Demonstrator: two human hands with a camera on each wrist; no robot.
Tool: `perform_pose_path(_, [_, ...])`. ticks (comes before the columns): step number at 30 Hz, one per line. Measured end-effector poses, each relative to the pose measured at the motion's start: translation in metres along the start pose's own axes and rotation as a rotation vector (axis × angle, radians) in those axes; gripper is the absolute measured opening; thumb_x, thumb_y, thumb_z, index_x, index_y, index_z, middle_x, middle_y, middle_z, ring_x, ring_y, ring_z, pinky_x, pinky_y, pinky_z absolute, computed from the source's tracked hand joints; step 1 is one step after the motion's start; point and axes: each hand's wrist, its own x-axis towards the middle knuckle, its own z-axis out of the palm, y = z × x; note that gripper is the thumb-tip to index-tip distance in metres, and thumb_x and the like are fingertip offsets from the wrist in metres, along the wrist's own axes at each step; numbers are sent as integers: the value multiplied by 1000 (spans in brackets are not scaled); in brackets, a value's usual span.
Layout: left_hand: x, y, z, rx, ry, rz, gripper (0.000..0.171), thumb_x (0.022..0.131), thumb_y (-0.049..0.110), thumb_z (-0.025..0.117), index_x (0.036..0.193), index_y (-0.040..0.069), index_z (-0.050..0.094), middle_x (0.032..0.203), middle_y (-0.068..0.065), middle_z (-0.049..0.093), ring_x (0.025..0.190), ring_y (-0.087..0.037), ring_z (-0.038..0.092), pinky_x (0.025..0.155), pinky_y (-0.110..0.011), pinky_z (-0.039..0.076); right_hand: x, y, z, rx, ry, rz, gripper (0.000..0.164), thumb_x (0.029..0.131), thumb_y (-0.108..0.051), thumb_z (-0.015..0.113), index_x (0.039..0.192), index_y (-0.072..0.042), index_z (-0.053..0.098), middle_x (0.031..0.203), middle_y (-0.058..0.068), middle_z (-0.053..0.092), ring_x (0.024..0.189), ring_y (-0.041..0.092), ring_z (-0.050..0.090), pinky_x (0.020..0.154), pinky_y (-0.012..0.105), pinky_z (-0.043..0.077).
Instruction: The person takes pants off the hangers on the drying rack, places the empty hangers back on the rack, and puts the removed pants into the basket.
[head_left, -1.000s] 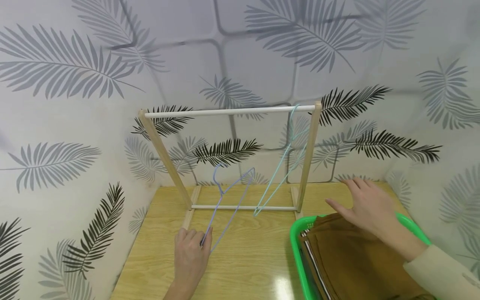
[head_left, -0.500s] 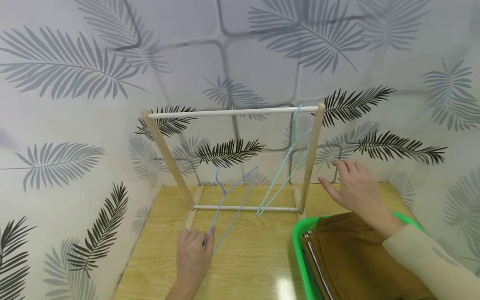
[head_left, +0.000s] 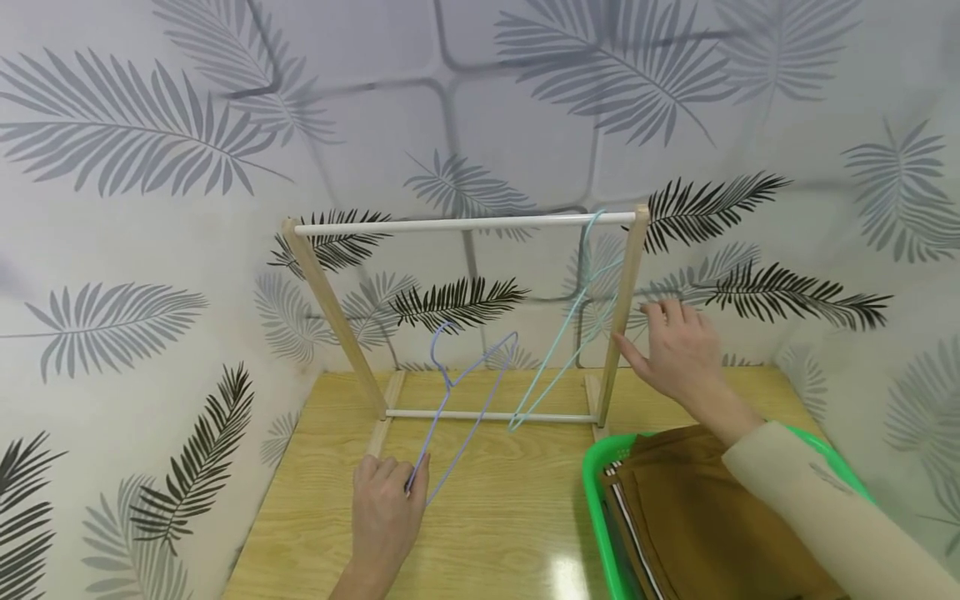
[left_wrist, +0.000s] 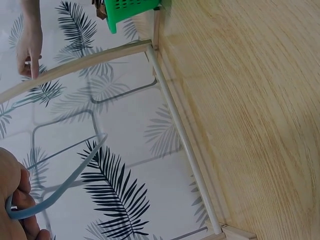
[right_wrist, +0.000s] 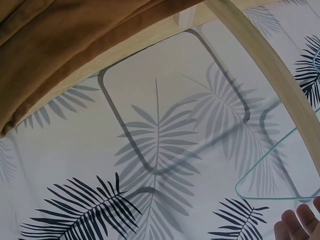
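A lavender-blue clothes hanger is pinched at one end by my left hand, low in front of the rack. Its hook points up, below the top bar; part of this hanger also shows in the left wrist view. My right hand is in the air beside the rack's right post, fingers extended and holding nothing. A mint-green hanger hangs by its hook near the right end of the white top bar. In the right wrist view, fingertips appear just below the mint hanger's corner.
A green basket with folded brown cloth stands on the wooden table at the right, under my right forearm. A white lower bar joins the rack's feet. Behind rises a leaf-patterned wall.
My right hand has moved left and up from over the basket to beside the rack's right post. The left hand and its hanger stay nearly in place.
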Motion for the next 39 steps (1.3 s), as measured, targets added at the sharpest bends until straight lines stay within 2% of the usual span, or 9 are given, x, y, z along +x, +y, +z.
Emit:
perform_pose_path(7, [1, 1, 0, -1, 2, -2, 41, 75, 4, 87, 50, 9, 56, 48, 3, 43, 62, -8, 27, 62, -26, 28, 2, -3, 11, -52, -9, 9, 82, 101, -72, 38, 102, 6, 63, 91, 26, 64, 74, 45, 64, 57, 51, 50])
perform_pose_path(13, [0, 1, 1, -3, 1, -5, 40, 75, 3, 87, 50, 9, 56, 47, 3, 45, 61, -8, 28, 62, -25, 28, 3, -5, 20, -80, 5, -19, 73, 97, -65, 50, 99, 7, 60, 90, 27, 63, 77, 46, 63, 59, 51, 50])
perform_pose_path(18, [-1, 3, 1, -19, -5, -24, 40, 76, 2, 86, 51, 10, 56, 47, 4, 45, 62, -6, 26, 62, -24, 28, 3, -6, 25, -103, -2, -34, 69, 97, -60, 51, 91, 8, 57, 85, 27, 60, 73, 46, 59, 58, 50, 47])
perform_pose_path(25, [-1, 4, 1, -11, -17, -35, 42, 76, 2, 87, 50, 10, 55, 47, 3, 45, 62, -6, 26, 62, -23, 28, 1, -6, 30, -101, -3, -57, 53, 95, -46, 60, 85, 6, 54, 81, 24, 57, 71, 43, 57, 59, 48, 46])
perform_pose_path(28, [0, 4, 2, -4, -17, -40, 44, 76, 3, 87, 49, 10, 54, 48, 4, 43, 62, -7, 26, 62, -23, 28, 1, -6, 32, -87, 24, -81, 49, 99, -41, 56, 84, 5, 52, 78, 23, 56, 67, 41, 55, 59, 47, 45])
perform_pose_path(32, [2, 5, 3, -2, -2, -46, 44, 75, 5, 88, 49, 10, 53, 49, 3, 43, 63, -10, 29, 63, -25, 29, 1, -7, 33, -72, 57, -109, 49, 106, -39, 44, 83, 5, 51, 76, 22, 53, 64, 39, 51, 58, 45, 42])
perform_pose_path(34, [3, 5, 4, -4, 7, -48, 42, 75, 5, 89, 49, 10, 55, 50, 2, 45, 63, -11, 31, 64, -26, 30, 1, -7, 34, -62, 65, -115, 48, 106, -37, 43, 83, 5, 51, 76, 22, 52, 64, 39, 50, 58, 44, 41])
perform_pose_path(39, [9, 5, 4, -9, 21, -32, 33, 75, 5, 89, 53, 6, 63, 52, 0, 51, 65, -13, 36, 65, -28, 32, 1, -7, 35, -53, 65, -119, 40, 97, -32, 57, 84, 5, 51, 76, 22, 53, 64, 39, 50, 57, 45, 42])
